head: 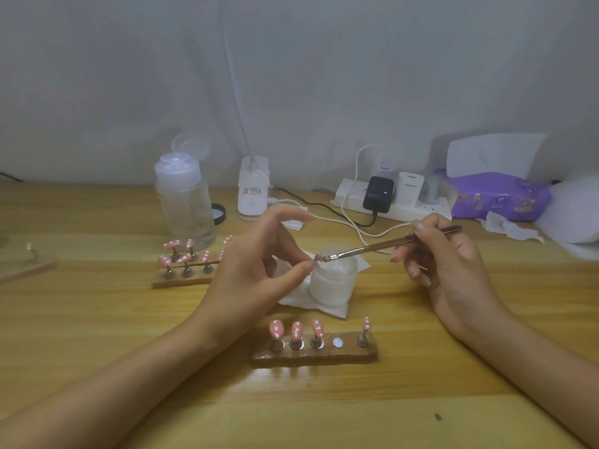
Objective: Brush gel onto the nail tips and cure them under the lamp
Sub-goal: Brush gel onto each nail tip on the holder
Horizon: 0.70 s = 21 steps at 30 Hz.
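My left hand (pixel 256 270) pinches a small pink nail tip (pixel 317 256) on its stand between thumb and forefinger, above a frosted white gel jar (pixel 334 280). My right hand (pixel 444 264) holds a thin brush (pixel 389 245), and its bristles touch that nail tip. In front, a wooden holder (pixel 316 353) carries several pink dotted nail tips on metal stands, with one slot bare. A second wooden holder (pixel 184 278) with more pink tips lies to the left, partly hidden by my left hand.
A white tissue (pixel 311 301) lies under the jar. At the back stand a clear pump bottle (pixel 186 202), a white lamp base (pixel 252 192), a power strip (pixel 392 202) with chargers and cables, and a purple tissue pack (pixel 499 197). A small wooden piece (pixel 22 267) sits far left.
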### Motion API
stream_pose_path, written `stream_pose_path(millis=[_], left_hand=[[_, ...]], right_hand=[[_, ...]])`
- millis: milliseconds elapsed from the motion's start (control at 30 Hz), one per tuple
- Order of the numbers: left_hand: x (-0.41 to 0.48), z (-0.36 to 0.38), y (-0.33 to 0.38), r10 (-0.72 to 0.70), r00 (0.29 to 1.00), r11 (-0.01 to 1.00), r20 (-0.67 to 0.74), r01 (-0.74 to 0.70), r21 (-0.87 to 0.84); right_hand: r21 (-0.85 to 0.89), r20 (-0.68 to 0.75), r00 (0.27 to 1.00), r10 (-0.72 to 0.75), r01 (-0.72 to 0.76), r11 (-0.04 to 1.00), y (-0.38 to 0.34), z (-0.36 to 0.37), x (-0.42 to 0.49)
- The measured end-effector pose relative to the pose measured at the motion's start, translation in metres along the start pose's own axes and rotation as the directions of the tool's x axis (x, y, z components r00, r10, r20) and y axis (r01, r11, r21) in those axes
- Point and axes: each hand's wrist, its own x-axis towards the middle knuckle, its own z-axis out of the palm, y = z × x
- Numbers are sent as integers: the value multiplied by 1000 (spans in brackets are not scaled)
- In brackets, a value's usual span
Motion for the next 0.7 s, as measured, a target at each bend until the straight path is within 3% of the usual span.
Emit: stream_pose_path(millis=[133, 333, 467, 700], left_hand=[[0, 0, 0, 0, 1000, 1000, -3, 0, -1], [-1, 0, 2, 5, 1000, 1000, 0, -5, 14], [-1, 0, 2, -4, 1000, 1000, 5, 4, 2], [-2, -1, -3, -6, 1000, 999, 16, 7, -32]], right_hand=[[20, 63, 998, -30, 29, 999, -1, 1, -1], [29, 9, 1000, -9, 8, 1000, 0, -1, 0], [19, 80, 997, -19, 18, 1000, 0, 2, 0], [4, 3, 1000, -20, 20, 1000, 1, 0, 0]])
